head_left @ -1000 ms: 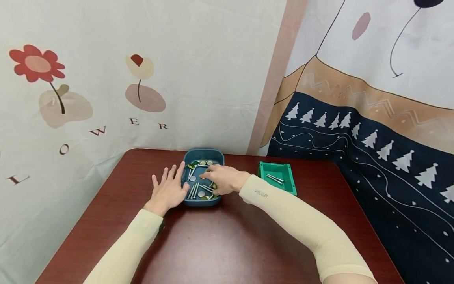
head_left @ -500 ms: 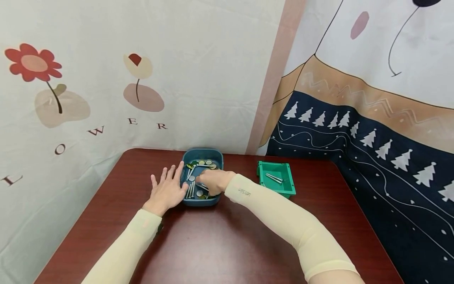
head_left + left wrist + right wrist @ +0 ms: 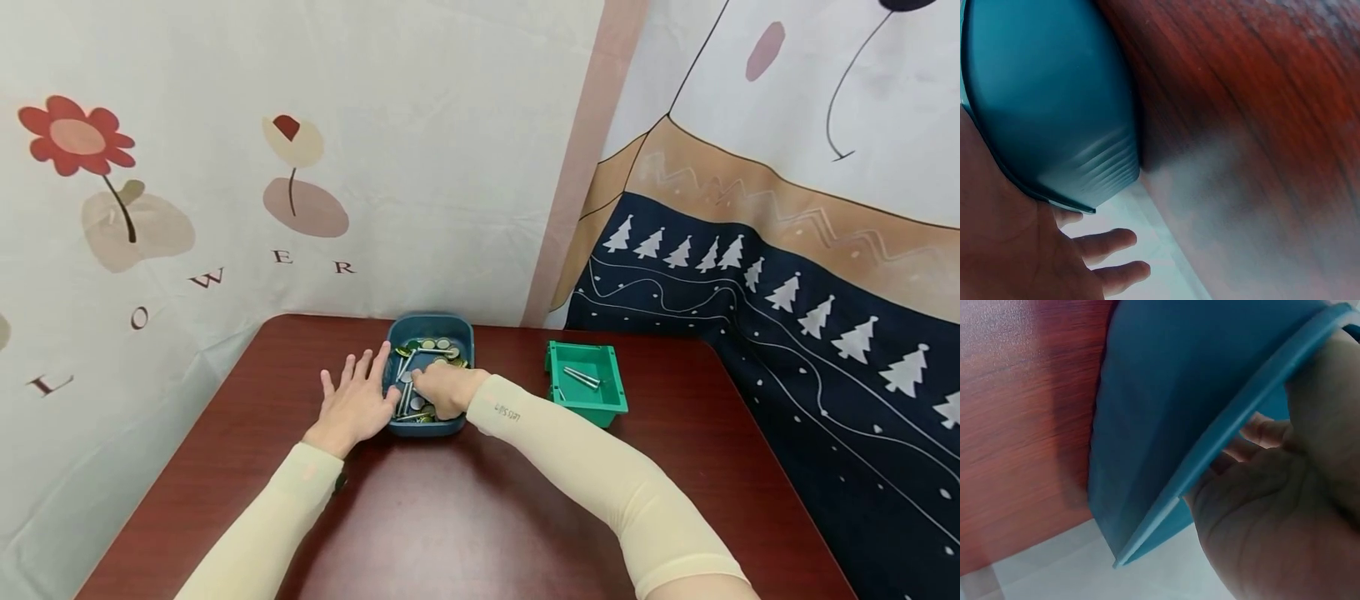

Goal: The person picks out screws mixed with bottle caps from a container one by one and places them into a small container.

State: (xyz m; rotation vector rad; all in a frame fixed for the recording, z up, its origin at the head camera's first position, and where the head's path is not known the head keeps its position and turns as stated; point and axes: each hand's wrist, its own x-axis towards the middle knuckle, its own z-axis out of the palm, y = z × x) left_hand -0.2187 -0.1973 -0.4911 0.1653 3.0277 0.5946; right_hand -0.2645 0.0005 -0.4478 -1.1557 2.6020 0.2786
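A blue bin point(image 3: 429, 429) holds long metal bolts point(image 3: 433, 351) and several round pieces point(image 3: 427, 344), some silvery, some greenish-gold. The left hand point(image 3: 354, 410) lies with spread fingers against the bin's left rim; in the left wrist view that hand point(image 3: 1022, 244) touches the rim of the bin point(image 3: 1054, 106). The right hand point(image 3: 448, 389) reaches down into the bin from the right, its fingers bent. In the right wrist view the right hand point(image 3: 1272, 519) passes over the rim of the bin point(image 3: 1166, 412), and its fingertips are hidden, so what they touch cannot be told.
A green tray point(image 3: 592, 410) stands to the right of the blue bin, with a few bolts point(image 3: 581, 377) in it. Both stand near the back edge of the dark red table point(image 3: 420, 517). Printed cloth point(image 3: 420, 167) hangs behind.
The right hand has moved left and lower inside the blue bin, and bolts near the bin's front have shifted. The left hand stays in place.
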